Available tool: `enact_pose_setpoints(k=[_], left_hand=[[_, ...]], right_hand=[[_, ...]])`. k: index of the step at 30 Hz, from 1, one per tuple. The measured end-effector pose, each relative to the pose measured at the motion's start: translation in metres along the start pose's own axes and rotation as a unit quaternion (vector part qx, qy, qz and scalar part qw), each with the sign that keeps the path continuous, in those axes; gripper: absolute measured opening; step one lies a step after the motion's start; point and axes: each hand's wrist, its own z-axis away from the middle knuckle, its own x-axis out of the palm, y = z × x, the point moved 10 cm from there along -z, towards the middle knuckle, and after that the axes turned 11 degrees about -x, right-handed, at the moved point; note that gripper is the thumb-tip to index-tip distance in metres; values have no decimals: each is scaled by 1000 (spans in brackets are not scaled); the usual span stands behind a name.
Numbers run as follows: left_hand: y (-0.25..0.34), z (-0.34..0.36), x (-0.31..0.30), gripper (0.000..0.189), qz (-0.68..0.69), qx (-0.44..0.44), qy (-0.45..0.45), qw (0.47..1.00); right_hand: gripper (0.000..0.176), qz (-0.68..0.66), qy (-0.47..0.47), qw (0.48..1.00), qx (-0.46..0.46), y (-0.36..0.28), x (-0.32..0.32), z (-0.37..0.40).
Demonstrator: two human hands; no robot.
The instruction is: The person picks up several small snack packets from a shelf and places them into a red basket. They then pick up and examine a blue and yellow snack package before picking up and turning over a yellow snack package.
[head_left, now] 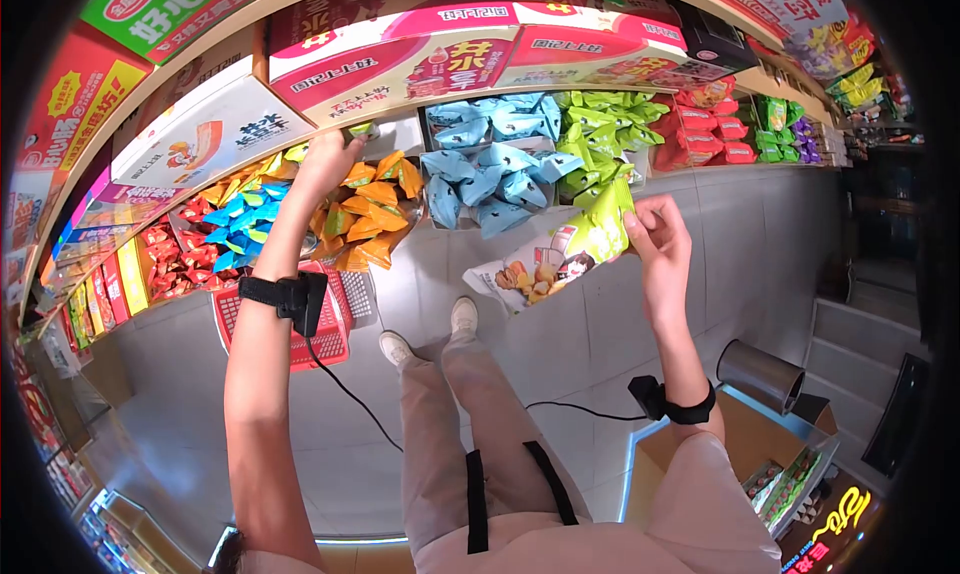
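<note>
My right hand pinches the edge of a green and white snack bag, which hangs tilted in front of the shelf with food pictures on its lower part. My left hand reaches over the shelf, its fingers closed at a small green snack packet that is partly hidden by them. Right below and beside that hand lie orange packets in a box. Light blue packets fill the box between my two hands, and green packets lie behind the held bag.
Bright blue packets and red packets sit further left. Red bags stand at the right. Printed cartons line the shelf behind. A red plastic basket is on the floor by my feet; a dark bin is at the right.
</note>
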Motion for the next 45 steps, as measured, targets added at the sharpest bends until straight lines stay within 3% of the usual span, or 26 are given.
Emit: enact_pose_setpoints(k=[8, 13, 16, 20, 21, 24, 27, 29, 33, 36, 39, 43, 45], left_hand=[[-7, -1, 7, 49, -86, -133, -75, 984], [-3, -1, 4, 38, -32, -103, -54, 993], [4, 0, 0, 42, -33, -54, -19, 998], [1, 1, 2, 42, -31, -116, -53, 991], [10, 5, -4, 43, 4, -38, -3, 999], [19, 8, -11, 39, 71, 15, 39, 997], [24, 14, -16, 38, 87, 0, 18, 996], [-5, 3, 11, 38, 32, -5, 6, 999], [-57, -6, 38, 42, 297, -44, -18, 954], [-67, -9, 49, 44, 157, 41, -32, 986], [-45, -7, 37, 45, 36, -12, -33, 999], [-11, -1, 14, 46, -9, -39, -1, 999], [-11, 0, 11, 46, -23, -58, -16, 998]], right_hand=[[4, -72, -11, 997, -25, -37, 20, -21], [5, -88, -39, 993, -69, -63, 41, -32], [6, -103, -61, 990, -71, -76, 58, -45], [6, -143, -93, 982, -77, -88, 82, -67], [6, -156, -97, 980, -77, -90, 86, -69], [6, -160, -107, 978, -76, -92, 97, -73], [5, -151, -109, 980, -69, -95, 103, -74], [5, -152, -116, 979, -64, -93, 107, -75], [7, -157, -127, 978, -59, -89, 115, -81], [9, -190, -149, 968, -69, -93, 122, -81], [11, -271, -159, 940, -132, -99, 129, -86], [14, -407, -179, 894, -60, -84, 151, -86], [25, -506, -230, 830, -32, -86, 172, -79]])
